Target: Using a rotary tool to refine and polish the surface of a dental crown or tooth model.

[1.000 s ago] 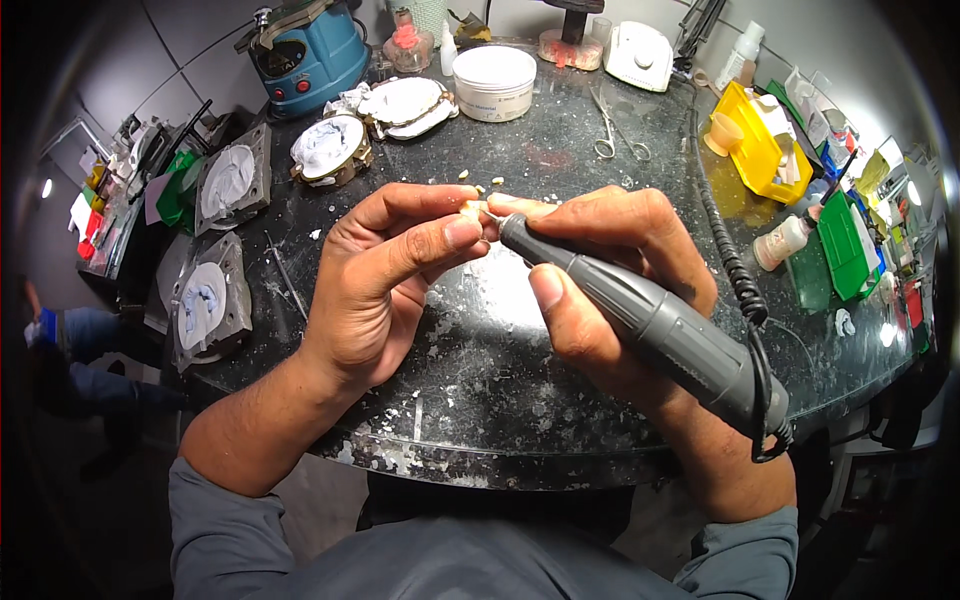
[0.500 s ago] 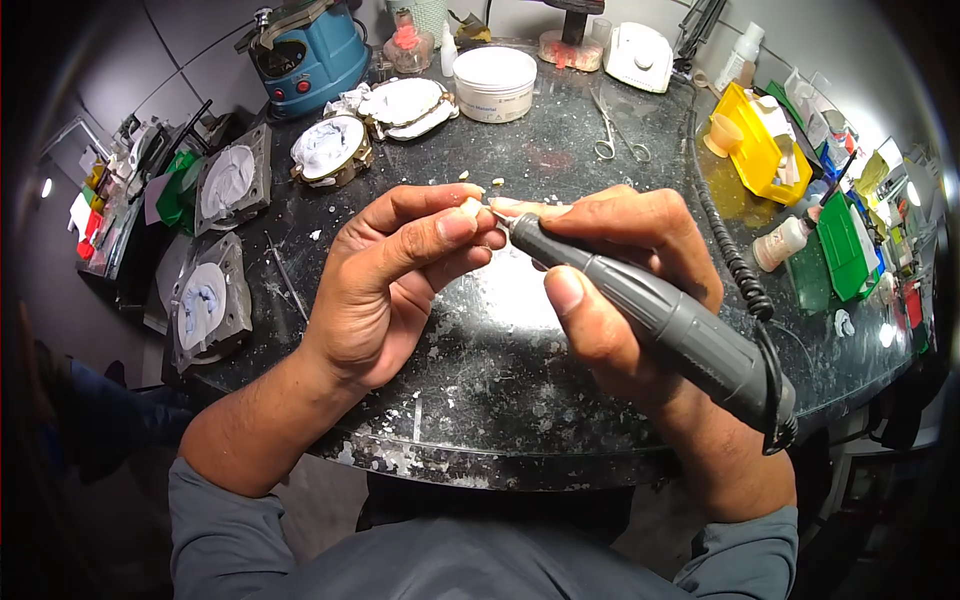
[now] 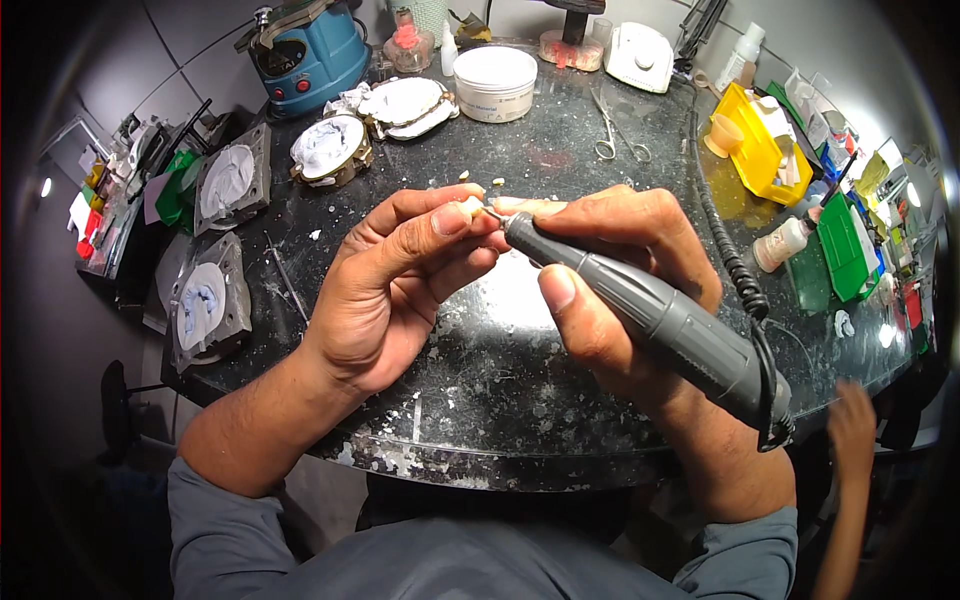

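Observation:
My left hand (image 3: 395, 280) pinches a small cream tooth-shaped piece (image 3: 471, 208) between thumb and fingertips. My right hand (image 3: 615, 280) is wrapped round a grey rotary handpiece (image 3: 660, 318), whose thin metal bit reaches to that piece; whether it touches cannot be made out exactly. A coiled black cord (image 3: 750, 290) hangs from the handpiece's rear. A few small cream pieces (image 3: 498, 182) lie just beyond my fingers on the dark, dust-speckled bench (image 3: 420, 420).
Plaster-filled metal flasks (image 3: 330, 150), a white tub (image 3: 494, 85), scissors (image 3: 620, 140) and a blue machine (image 3: 305, 55) stand behind. A metal instrument (image 3: 285, 275) lies left. Yellow (image 3: 760, 165) and green bins (image 3: 848, 240) are right. Another person's hand (image 3: 852, 430) is at the right edge.
My hands have shifted very slightly, still holding piece and handpiece together. Another person's hand and forearm have appeared at the lower right; the person's legs at the left have moved out of sight.

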`<state>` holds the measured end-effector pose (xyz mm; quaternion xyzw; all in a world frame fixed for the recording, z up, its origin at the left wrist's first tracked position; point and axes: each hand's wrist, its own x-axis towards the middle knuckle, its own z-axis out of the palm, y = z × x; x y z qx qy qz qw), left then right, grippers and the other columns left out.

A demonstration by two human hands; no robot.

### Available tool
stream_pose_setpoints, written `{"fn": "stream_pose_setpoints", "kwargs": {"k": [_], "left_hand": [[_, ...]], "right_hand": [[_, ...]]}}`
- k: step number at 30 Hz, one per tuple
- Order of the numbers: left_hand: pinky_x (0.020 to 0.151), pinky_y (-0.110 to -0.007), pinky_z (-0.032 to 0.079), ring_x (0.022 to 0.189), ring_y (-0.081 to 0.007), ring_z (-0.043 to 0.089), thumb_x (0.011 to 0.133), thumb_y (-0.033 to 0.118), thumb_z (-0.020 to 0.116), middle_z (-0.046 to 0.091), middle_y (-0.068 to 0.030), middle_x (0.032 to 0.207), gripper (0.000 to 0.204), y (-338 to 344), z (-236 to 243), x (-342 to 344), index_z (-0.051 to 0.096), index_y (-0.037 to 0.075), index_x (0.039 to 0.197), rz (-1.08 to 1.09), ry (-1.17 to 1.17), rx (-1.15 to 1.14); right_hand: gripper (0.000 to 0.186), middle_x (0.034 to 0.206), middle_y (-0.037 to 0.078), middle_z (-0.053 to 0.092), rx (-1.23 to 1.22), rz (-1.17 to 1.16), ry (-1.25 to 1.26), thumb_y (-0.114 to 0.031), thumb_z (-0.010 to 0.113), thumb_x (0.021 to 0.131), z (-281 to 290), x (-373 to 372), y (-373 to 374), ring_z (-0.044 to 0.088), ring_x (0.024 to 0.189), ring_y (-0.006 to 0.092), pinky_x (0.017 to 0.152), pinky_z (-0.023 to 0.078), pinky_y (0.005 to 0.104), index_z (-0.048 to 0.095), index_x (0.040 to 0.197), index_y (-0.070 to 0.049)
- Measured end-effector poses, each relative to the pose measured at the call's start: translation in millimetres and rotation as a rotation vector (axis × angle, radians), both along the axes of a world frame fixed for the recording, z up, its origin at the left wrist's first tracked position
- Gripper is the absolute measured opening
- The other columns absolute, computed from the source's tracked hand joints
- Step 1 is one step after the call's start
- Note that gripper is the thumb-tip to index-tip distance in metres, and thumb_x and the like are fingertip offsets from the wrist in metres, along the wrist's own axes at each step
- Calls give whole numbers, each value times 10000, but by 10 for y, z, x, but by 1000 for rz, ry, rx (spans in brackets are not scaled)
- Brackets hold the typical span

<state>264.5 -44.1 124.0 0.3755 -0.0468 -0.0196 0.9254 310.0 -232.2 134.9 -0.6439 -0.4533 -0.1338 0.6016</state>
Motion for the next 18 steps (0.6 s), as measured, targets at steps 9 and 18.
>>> {"fn": "stream_pose_setpoints", "kwargs": {"k": [9,18], "left_hand": [[839,-278,543,925,-201,654,891,125,607,671,-113,956,200,8,-10,11,617,3,1050,16,29,22],[848,-270,528,920,-189,652,901,130,594,665,-117,979,237,-13,34,20,591,-3,1096,52,42,58]], "right_hand": [[328,900,117,643,163,-12,-155,22,713,692,-137,98,108,648,792,175,693,519,261,607,1002,23],[263,911,126,656,130,-35,-31,4,673,740,-32,15,36,660,820,154,723,523,245,597,989,42]]}}
